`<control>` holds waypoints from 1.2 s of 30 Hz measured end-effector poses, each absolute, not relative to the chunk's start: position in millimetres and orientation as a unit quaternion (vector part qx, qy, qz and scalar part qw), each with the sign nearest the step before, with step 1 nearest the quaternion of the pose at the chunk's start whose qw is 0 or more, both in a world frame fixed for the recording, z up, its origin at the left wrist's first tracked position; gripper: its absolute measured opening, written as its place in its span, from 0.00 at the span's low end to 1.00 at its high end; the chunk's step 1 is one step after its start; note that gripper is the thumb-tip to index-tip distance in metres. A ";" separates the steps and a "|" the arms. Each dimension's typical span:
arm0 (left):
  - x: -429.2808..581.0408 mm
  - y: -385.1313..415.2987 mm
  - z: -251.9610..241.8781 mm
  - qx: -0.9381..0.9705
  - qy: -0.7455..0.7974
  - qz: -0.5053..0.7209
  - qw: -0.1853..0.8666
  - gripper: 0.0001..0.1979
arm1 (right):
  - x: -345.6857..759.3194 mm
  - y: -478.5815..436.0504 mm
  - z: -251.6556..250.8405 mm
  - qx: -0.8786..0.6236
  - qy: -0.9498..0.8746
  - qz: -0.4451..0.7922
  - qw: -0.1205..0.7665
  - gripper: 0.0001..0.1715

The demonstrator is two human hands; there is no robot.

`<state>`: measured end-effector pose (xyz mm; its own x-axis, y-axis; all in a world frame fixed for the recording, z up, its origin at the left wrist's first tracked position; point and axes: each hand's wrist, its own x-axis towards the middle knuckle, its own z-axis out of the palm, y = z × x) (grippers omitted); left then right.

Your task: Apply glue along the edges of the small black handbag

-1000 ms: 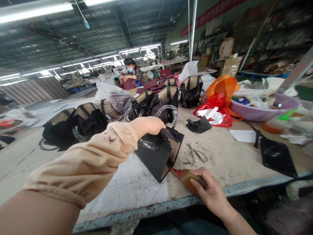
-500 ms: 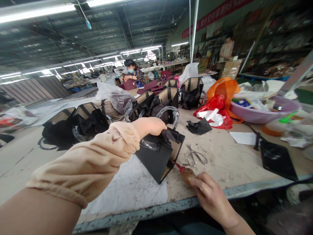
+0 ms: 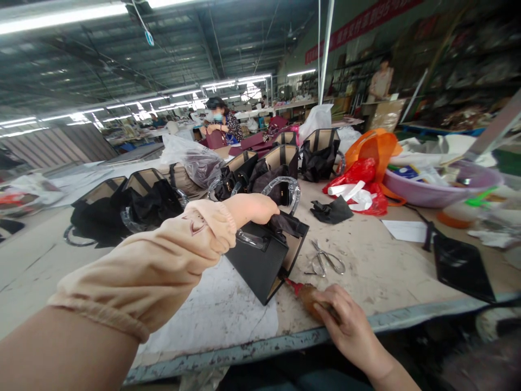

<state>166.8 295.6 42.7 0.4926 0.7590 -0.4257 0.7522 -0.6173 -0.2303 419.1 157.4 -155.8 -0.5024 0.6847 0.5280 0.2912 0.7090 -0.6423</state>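
A black handbag [image 3: 256, 260] lies tilted on the table, its open side facing right and its tan inside showing. My left hand [image 3: 260, 209], in a cream sleeve cover, is closed on dark lining cloth at the bag's upper edge; its fingertips are hidden. In my right hand [image 3: 342, 312] is a wooden-handled tool [image 3: 308, 300] with a red neck. Its end reaches the bag's lower open corner, where the tip is too dark to make out. Metal scissors [image 3: 325, 259] rest just right of the bag, and a crumpled black cloth [image 3: 331, 210] lies beyond them.
Several other black bags [image 3: 150, 203] stand behind and to the left. At the right are a red plastic bag [image 3: 376, 198], a purple basin [image 3: 431, 190] and a flat black piece [image 3: 462, 266]. The table's worn edge [image 3: 293, 343] runs in front; a co-worker [image 3: 223, 122] sits farther back.
My right hand and the tool have shifted slightly down, with the tool's red end lower at the bag's corner. My left hand and the bag stay nearly still.
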 end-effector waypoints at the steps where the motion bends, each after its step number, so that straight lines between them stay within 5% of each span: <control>1: 167.3 295.2 43.3 -0.862 -0.440 0.252 0.007 0.17 | 418.9 158.1 -156.0 -0.294 -0.828 0.246 0.408 0.13; 13: 168.9 295.9 43.0 -0.857 -0.442 0.263 0.009 0.20 | 422.8 158.2 -156.9 -0.292 -0.843 0.154 0.424 0.18; 36: 170.9 296.5 41.8 -0.858 -0.443 0.259 0.014 0.18 | 419.4 158.8 -156.7 -0.305 -0.823 0.221 0.425 0.13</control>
